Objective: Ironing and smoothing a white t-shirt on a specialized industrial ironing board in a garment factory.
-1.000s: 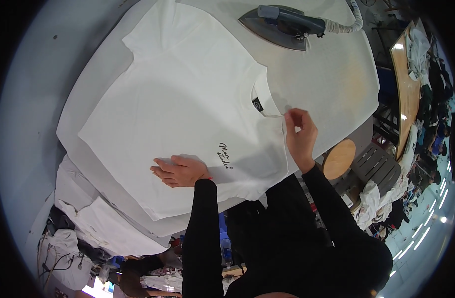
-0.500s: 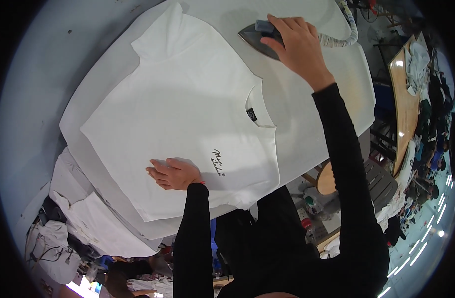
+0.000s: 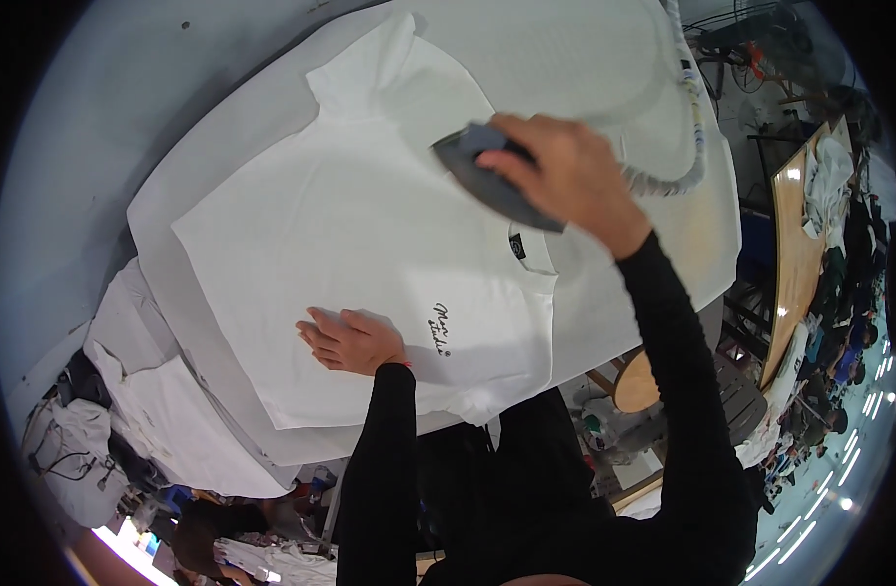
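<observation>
The ironing step is in hand. The iron (image 3: 497, 181) is grasped by the right hand (image 3: 570, 176) over the white T-shirt (image 3: 370, 234), near its collar. The T-shirt lies on the padded worktop (image 3: 663, 244), pinned flat by the open left hand (image 3: 350, 340). A lowered, even stroke is judged next.

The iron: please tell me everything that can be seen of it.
The iron is grey, with a pointed, dark flat sole, and looks like metal and plastic. It sits over the chest of the white T-shirt, near the collar, tip pointing to the picture's left. The right hand grips its handle from above and hides most of the body. A pale, wrapped hose curves away behind the hand.
</observation>
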